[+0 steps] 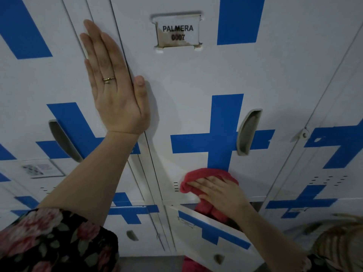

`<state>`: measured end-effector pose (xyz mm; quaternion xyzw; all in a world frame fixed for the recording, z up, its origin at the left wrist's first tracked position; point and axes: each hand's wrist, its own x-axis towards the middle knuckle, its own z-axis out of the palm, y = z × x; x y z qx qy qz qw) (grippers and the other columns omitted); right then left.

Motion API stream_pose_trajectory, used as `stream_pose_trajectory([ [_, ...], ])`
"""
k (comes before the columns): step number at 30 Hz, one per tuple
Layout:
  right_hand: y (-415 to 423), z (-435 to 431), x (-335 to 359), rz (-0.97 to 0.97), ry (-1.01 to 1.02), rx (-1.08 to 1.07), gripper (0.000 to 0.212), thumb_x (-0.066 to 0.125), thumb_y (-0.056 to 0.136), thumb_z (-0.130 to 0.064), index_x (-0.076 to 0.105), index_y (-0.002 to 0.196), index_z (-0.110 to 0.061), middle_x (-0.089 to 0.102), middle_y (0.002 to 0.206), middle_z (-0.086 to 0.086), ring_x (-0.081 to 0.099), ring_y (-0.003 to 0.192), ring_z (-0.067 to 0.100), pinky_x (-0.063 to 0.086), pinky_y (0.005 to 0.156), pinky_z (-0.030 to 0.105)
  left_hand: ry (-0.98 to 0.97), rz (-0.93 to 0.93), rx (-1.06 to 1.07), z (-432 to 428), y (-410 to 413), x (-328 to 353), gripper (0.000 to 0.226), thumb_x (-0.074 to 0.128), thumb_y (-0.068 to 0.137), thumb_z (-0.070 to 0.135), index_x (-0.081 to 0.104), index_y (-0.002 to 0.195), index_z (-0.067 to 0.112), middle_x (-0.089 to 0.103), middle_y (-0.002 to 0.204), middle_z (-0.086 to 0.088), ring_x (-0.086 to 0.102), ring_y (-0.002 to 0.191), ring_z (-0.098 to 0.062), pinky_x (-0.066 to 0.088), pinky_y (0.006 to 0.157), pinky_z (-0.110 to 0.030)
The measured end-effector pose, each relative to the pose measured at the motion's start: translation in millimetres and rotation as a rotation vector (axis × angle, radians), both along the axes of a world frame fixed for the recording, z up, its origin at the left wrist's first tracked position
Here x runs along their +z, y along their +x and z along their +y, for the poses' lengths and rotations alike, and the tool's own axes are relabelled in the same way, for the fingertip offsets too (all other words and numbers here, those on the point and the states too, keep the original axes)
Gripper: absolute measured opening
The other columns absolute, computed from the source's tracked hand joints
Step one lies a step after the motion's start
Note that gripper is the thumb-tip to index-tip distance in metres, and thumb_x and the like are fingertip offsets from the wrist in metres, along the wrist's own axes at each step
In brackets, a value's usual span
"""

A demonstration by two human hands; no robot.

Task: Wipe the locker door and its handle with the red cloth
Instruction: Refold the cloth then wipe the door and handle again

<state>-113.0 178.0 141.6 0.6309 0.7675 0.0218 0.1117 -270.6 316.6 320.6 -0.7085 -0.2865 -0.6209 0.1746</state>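
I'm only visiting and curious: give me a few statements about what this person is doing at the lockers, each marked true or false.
1. The right hand presses the red cloth against the locker door. True.
2. The cloth is on the handle. False: it is below the handle, low on the door.
3. The left hand is flat, with its fingers straight. True.
4. The label reads 0012. False: it reads PALMERA 0007.

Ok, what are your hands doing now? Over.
Left hand flat on locker door edge. Right hand pressing red cloth low on door. Handle untouched. Lower door ajar.
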Motion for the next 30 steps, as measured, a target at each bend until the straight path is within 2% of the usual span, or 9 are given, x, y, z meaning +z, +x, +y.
stream_pose_trajectory([
  [5,-8,4,-8,0.071,0.025,-0.068,0.076,0.037,0.095,-0.03,-0.034,0.123,-0.029,-0.021,0.148,-0.01,-0.007,0.14,0.016,-0.01,0.101,0.039,0.0,-0.002,-0.001,2,0,0,0.062,0.021,0.09,0.024,0.02,0.134,-0.02,0.02,0.139,-0.043,0.014,0.132,-0.049,0.001,0.114,-0.035],
  [9,-30,23,-24,0.029,0.124,-0.013,0.063,0.021,0.092,-0.045,-0.019,0.137,-0.026,0.0,0.149,-0.008,0.014,0.138,0.012,-0.002,0.1,0.036,-0.003,0.005,-0.002,3,0,-1,0.062,0.021,0.09,0.024,0.021,0.134,-0.02,0.021,0.139,-0.043,0.015,0.133,-0.05,0.002,0.115,-0.035],
  [11,-31,28,-32,0.059,0.144,0.041,0.057,0.013,0.093,-0.04,-0.027,0.132,-0.029,0.0,0.153,-0.007,0.009,0.139,0.014,-0.007,0.099,0.033,0.0,0.005,0.003,4,-1,-2,0.061,0.021,0.091,0.024,0.022,0.133,-0.02,0.022,0.139,-0.043,0.017,0.132,-0.05,0.001,0.114,-0.034],
  [16,-11,16,-21,0.097,0.002,0.005,0.078,0.045,0.094,-0.027,-0.02,0.137,-0.03,-0.003,0.154,-0.006,0.003,0.14,0.017,0.005,0.111,0.043,0.02,-0.006,-0.006,3,0,0,0.06,0.023,0.09,0.023,0.022,0.133,-0.02,0.022,0.138,-0.044,0.014,0.132,-0.046,0.002,0.114,-0.034],
  [20,29,-18,-7,-0.045,0.097,-0.039,0.099,0.082,0.062,-0.028,0.016,0.137,-0.027,0.044,0.139,-0.005,0.047,0.122,0.014,0.042,0.096,0.044,-0.006,0.001,-0.01,1,0,1,0.062,0.022,0.09,0.024,0.019,0.134,-0.019,0.019,0.139,-0.044,0.013,0.133,-0.048,0.002,0.115,-0.036],
  [21,42,-29,-3,-0.107,0.044,-0.108,0.099,0.082,0.061,-0.031,0.017,0.136,-0.028,0.045,0.138,-0.004,0.048,0.121,0.015,0.04,0.097,0.045,-0.007,0.001,-0.011,0,0,1,0.062,0.022,0.09,0.024,0.019,0.134,-0.019,0.019,0.139,-0.044,0.013,0.133,-0.048,0.002,0.115,-0.035],
  [25,85,-68,-3,-0.284,-0.234,-0.254,0.083,0.049,0.09,-0.031,-0.024,0.128,-0.028,-0.002,0.154,-0.001,0.002,0.14,0.022,0.0,0.112,0.045,-0.021,-0.001,-0.007,-1,1,1,0.062,0.021,0.091,0.025,0.019,0.135,-0.018,0.019,0.14,-0.043,0.013,0.133,-0.049,0.001,0.115,-0.034],
  [28,73,-62,9,-0.275,-0.208,-0.25,0.077,0.043,0.093,-0.03,-0.026,0.128,-0.026,-0.01,0.153,0.0,-0.004,0.14,0.022,-0.002,0.111,0.046,-0.025,-0.002,0.002,-1,1,0,0.062,0.02,0.092,0.026,0.019,0.135,-0.018,0.019,0.14,-0.043,0.014,0.133,-0.049,0.001,0.115,-0.033],
  [30,56,-49,17,-0.256,-0.019,-0.179,0.07,0.04,0.094,-0.034,-0.01,0.141,-0.022,-0.005,0.151,0.002,0.005,0.139,0.019,0.007,0.11,0.047,-0.029,-0.003,0.002,-2,0,0,0.062,0.02,0.092,0.026,0.019,0.135,-0.018,0.019,0.141,-0.042,0.014,0.134,-0.049,0.0,0.115,-0.032],
])
